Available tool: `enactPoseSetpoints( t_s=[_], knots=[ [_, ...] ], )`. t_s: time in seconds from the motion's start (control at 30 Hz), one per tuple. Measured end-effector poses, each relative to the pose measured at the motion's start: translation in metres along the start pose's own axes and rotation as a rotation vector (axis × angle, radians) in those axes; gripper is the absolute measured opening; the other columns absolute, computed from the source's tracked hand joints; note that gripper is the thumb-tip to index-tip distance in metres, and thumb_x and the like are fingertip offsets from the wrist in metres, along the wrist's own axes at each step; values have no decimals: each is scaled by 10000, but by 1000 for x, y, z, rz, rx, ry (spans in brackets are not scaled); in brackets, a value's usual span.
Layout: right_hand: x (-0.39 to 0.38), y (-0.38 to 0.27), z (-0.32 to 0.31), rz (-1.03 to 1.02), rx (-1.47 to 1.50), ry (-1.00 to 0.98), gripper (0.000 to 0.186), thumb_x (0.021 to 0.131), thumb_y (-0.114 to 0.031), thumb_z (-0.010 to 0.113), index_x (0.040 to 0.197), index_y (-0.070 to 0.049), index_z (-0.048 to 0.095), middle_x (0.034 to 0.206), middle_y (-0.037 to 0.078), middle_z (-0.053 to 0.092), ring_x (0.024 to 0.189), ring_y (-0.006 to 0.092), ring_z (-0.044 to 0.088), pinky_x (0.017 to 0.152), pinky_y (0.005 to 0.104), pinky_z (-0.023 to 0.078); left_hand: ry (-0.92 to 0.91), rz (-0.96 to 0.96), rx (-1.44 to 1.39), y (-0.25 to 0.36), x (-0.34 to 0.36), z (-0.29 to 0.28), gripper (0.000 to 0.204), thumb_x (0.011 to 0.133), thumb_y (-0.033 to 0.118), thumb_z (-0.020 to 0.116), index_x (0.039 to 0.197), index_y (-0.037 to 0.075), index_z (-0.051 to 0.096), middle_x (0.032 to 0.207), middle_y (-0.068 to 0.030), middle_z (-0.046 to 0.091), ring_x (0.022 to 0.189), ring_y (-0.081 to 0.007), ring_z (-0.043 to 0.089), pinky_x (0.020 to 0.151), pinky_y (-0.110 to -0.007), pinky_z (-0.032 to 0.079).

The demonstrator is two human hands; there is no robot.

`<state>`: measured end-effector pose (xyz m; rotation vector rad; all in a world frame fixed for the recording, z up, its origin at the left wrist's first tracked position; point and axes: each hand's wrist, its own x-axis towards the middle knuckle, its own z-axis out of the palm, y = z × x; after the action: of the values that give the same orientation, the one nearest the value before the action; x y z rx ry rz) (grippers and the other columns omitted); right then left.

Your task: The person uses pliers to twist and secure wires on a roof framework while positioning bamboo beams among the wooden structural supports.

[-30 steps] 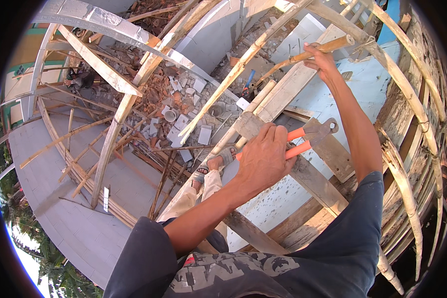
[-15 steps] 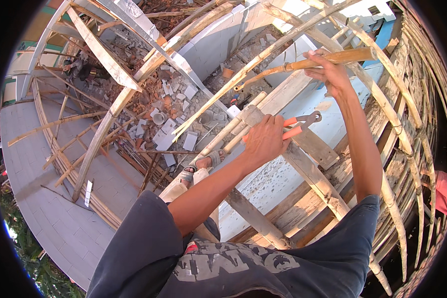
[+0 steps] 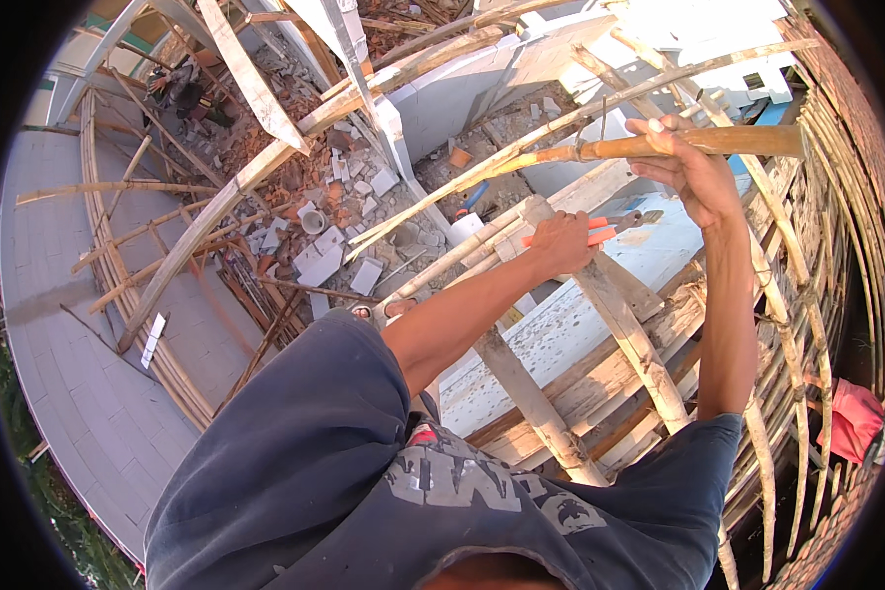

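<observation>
My left hand (image 3: 562, 243) is closed round the orange handles of a pair of pincers (image 3: 600, 234). Their dull metal jaws point right, over the pale blue surface below. This hand lies against the end of a wooden beam (image 3: 615, 315); whether it leans on it I cannot tell. Higher and to the right, my right hand (image 3: 693, 172) is closed round a yellow-brown bamboo pole (image 3: 757, 141), the fingers curled over its upper side. The pole's thick cut end points right. Its thin end runs left, close to a long pale bamboo pole (image 3: 580, 113).
Timber beams and bamboo poles (image 3: 772, 285) cross all around me, high above rubble (image 3: 349, 211) and broken blocks. A grey block wall (image 3: 88, 324) curves along the left. Someone in a red garment (image 3: 855, 418) is at the far right; another person (image 3: 189, 93) is below, upper left.
The whole view has shifted. My right hand and the bamboo pole now appear farther right, with the pole held more level. My left hand keeps the pincers, and my sandalled feet are mostly hidden.
</observation>
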<state>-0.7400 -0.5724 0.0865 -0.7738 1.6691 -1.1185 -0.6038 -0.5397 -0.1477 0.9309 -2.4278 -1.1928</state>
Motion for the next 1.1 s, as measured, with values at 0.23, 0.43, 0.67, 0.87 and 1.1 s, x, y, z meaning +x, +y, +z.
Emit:
enactPoseSetpoints(
  t_s=[0.23, 0.43, 0.67, 0.87, 1.1],
  knots=[
    [-53, -16, 60, -21, -148, -134, 202, 979, -257, 734, 992, -64, 676, 1203, 111, 736, 1101, 195, 685, 859, 355, 603, 29, 163, 191, 18, -55, -82, 383, 809, 225, 765, 1060, -12, 600, 1016, -157, 678, 1005, -348, 667, 811, -464, 551],
    [-80, -14, 100, -11, -161, -251, 212, 990, -260, 724, 941, -57, 688, 1195, 105, 735, 1092, 185, 677, 876, 352, 590, -133, 110, 275, -6, -190, -171, 290, 817, 119, 714, 1052, 8, 584, 972, -163, 661, 964, -354, 676, 786, -469, 532],
    [-121, 26, 168, 37, -132, -296, 196, 975, -233, 745, 922, -50, 699, 1214, 93, 725, 1018, 153, 648, 879, 321, 566, -275, -262, -3, -45, -312, -222, 291, 867, 127, 636, 1127, 12, 578, 1080, -221, 688, 1000, -438, 678, 860, -512, 534],
    [-135, 74, 190, 73, -66, -263, 244, 974, -259, 750, 916, -34, 677, 1262, 151, 712, 1032, 198, 699, 857, 345, 616, -360, -469, -59, -61, -347, -296, 334, 920, 189, 600, 1219, 42, 594, 1071, -235, 689, 1001, -435, 664, 847, -513, 508],
    [-161, 107, 257, 162, -35, -170, 264, 976, -291, 751, 986, -30, 710, 1043, 45, 707, 940, 118, 643, 791, 291, 540, -32, -426, -469, -35, -329, -345, 574, 866, 250, 799, 1355, 52, 572, 1118, -117, 694, 1003, -270, 673, 895, -432, 525]
  ],
)
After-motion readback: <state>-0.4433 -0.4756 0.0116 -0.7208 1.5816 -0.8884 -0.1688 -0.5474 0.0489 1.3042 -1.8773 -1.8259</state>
